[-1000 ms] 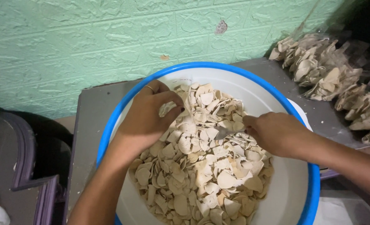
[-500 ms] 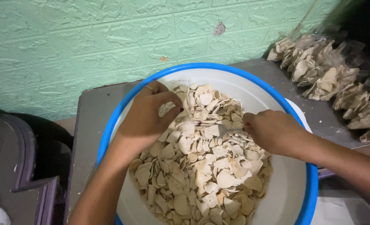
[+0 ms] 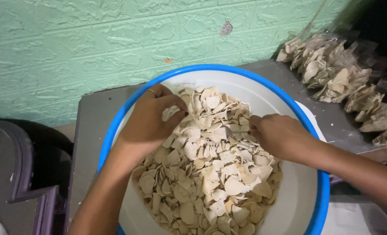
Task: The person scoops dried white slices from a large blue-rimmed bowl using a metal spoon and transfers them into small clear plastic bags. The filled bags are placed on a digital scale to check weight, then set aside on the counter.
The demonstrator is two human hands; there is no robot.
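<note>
Left hand: curled, pinching one chip at its fingertips
Right hand: clamped on a thin metal tool; tool's long axis level, pointing left
Chips: heaped below both hands in basin

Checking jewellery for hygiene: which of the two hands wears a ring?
The left hand, resting on the chips, has a thin ring; the right hand shows none.

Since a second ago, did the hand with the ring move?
No. The left hand sits at the same spot by the blue rim of the basin, on the pale chips.
</note>
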